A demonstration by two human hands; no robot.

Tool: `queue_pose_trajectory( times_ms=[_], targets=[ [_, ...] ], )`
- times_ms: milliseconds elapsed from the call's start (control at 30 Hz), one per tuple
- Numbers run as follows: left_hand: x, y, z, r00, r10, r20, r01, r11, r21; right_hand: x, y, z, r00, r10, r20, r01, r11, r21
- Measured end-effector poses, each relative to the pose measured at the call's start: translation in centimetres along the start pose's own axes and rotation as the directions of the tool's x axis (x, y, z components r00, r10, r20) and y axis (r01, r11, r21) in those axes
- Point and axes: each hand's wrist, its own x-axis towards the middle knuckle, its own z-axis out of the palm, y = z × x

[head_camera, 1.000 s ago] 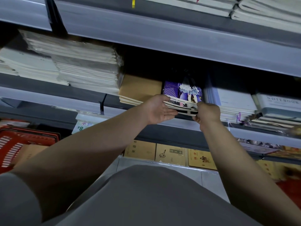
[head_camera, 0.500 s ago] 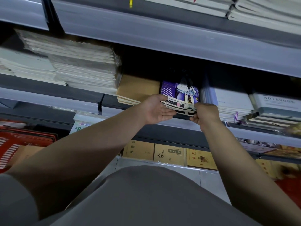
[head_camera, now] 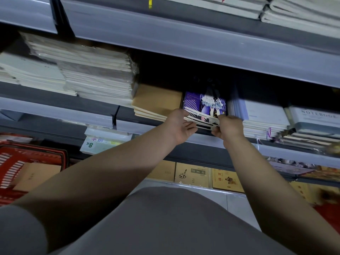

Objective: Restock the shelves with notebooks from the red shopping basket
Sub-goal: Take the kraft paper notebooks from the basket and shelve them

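A small stack of purple notebooks with a cartoon cover lies on the middle shelf, between a brown-covered stack and a white stack. My left hand grips the stack's near left corner, thumb on top. My right hand pinches its near right corner. The red shopping basket sits at the lower left with a brown notebook inside it.
Tall piles of wrapped white notebooks fill the shelf to the left. Grey "NOTEBOOK" books lie far right. Yellow exercise books stand on the lower shelf. The upper shelf edge overhangs the stack closely.
Both hands stay at the purple stack's front corners; the stack looks pushed slightly deeper onto the shelf. The view has shifted a little.
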Motion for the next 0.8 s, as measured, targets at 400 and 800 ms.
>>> queue_pose_trajectory(
  times_ms=[400, 800],
  targets=[
    [-0.8, -0.9, 1.0, 1.0, -0.011, 0.012, 0.013, 0.984, -0.177, 1.0, 0.2, -0.4, 0.807, -0.454, 0.378, 0.502, 0.192, -0.843],
    [-1.1, -1.3, 2.8, 0.998, 0.02, -0.054, -0.03, 0.979, -0.203, 0.9, -0.7, -1.1, 0.779, -0.414, 0.471, 0.517, -0.001, -0.856]
  ],
)
